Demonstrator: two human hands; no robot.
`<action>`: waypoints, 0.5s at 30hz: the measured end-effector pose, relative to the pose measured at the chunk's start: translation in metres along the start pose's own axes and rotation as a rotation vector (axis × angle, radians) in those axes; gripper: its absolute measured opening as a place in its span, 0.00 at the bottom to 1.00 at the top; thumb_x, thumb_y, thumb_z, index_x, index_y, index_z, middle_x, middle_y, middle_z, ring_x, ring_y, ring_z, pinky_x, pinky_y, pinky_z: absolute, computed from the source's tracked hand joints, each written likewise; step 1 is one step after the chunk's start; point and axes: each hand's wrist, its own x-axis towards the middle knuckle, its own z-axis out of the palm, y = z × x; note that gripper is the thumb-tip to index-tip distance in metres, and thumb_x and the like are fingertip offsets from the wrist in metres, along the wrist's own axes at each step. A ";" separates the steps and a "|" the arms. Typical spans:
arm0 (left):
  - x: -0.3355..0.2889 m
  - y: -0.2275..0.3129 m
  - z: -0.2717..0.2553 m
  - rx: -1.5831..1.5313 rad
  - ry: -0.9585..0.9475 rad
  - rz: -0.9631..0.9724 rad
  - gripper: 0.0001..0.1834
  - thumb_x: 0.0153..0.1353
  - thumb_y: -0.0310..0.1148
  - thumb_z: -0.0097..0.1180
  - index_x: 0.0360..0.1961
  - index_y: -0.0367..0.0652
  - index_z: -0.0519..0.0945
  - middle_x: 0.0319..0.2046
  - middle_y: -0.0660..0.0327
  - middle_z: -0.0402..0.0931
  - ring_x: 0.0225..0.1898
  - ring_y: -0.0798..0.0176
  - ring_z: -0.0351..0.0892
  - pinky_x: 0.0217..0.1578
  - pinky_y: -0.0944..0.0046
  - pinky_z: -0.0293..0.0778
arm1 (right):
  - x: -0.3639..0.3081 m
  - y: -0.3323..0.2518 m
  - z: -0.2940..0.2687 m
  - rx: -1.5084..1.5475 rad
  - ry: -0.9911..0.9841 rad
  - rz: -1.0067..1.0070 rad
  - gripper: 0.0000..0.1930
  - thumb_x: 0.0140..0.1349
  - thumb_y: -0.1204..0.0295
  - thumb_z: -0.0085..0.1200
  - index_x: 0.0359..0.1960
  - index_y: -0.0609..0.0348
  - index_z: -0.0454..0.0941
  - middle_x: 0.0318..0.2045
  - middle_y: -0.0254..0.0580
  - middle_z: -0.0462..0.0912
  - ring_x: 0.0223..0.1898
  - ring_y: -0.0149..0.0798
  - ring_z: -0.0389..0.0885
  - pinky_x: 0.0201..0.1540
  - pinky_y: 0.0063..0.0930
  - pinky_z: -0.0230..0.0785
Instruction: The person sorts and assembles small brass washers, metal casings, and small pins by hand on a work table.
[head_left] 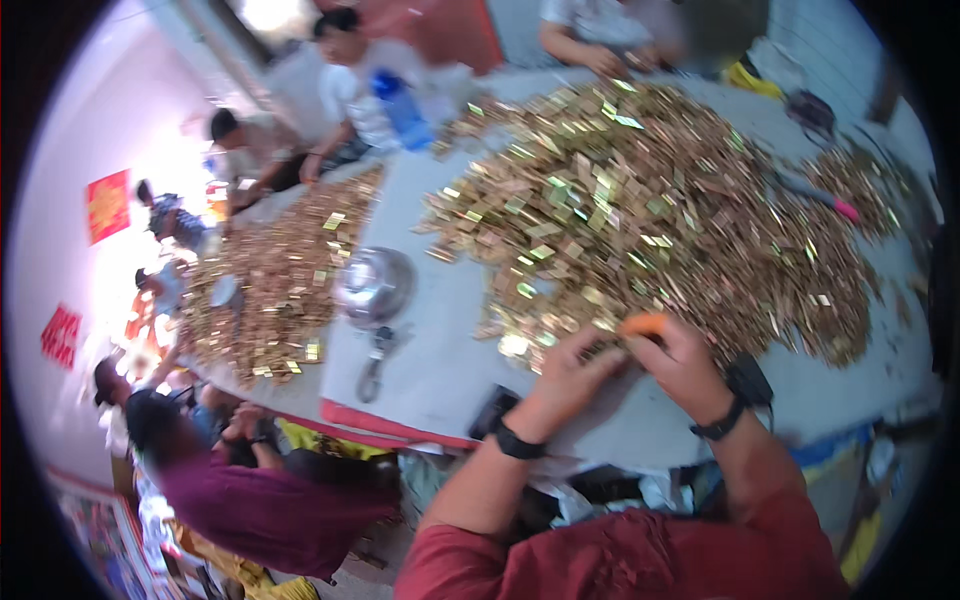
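A large heap of small flat golden-brown pieces (640, 210), some glinting, covers much of the white table in front of me. At its near edge my left hand (572, 380) is closed, with a few small dark flat pieces (598, 349) showing between its fingers. My right hand (685, 365) meets it there, its thumb and fingers pressed together. Something orange (645, 323) shows at the right fingertips; blur hides whether it is a finger cover or a held thing. Both wrists carry dark bands.
Left of the heap are a shiny metal bowl (375, 285) and a metal clip on a strap (372, 365). Dark objects (748, 383) flank my hands near the table's edge. A blue bottle (400, 110) stands far left. Other people sit around this table and a second heap (275, 275).
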 end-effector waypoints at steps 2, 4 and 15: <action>-0.003 0.003 0.000 -0.012 0.061 0.031 0.09 0.61 0.31 0.61 0.40 0.39 0.81 0.33 0.64 0.81 0.36 0.72 0.78 0.40 0.69 0.74 | 0.002 -0.006 0.002 -0.072 0.037 -0.074 0.09 0.61 0.72 0.58 0.40 0.62 0.81 0.34 0.46 0.84 0.36 0.44 0.83 0.40 0.32 0.73; 0.001 0.003 -0.001 -0.064 0.049 0.007 0.08 0.62 0.30 0.62 0.39 0.38 0.80 0.33 0.63 0.82 0.36 0.73 0.79 0.40 0.69 0.75 | 0.003 -0.008 0.000 -0.069 0.031 -0.041 0.09 0.60 0.72 0.59 0.40 0.61 0.81 0.34 0.47 0.83 0.36 0.44 0.83 0.39 0.33 0.73; 0.011 0.018 0.006 -0.244 0.026 -0.145 0.04 0.66 0.27 0.56 0.38 0.38 0.76 0.31 0.63 0.80 0.34 0.73 0.77 0.40 0.71 0.74 | 0.008 0.004 0.001 -0.159 0.085 -0.209 0.10 0.57 0.79 0.57 0.42 0.59 0.80 0.35 0.46 0.79 0.35 0.48 0.80 0.38 0.35 0.74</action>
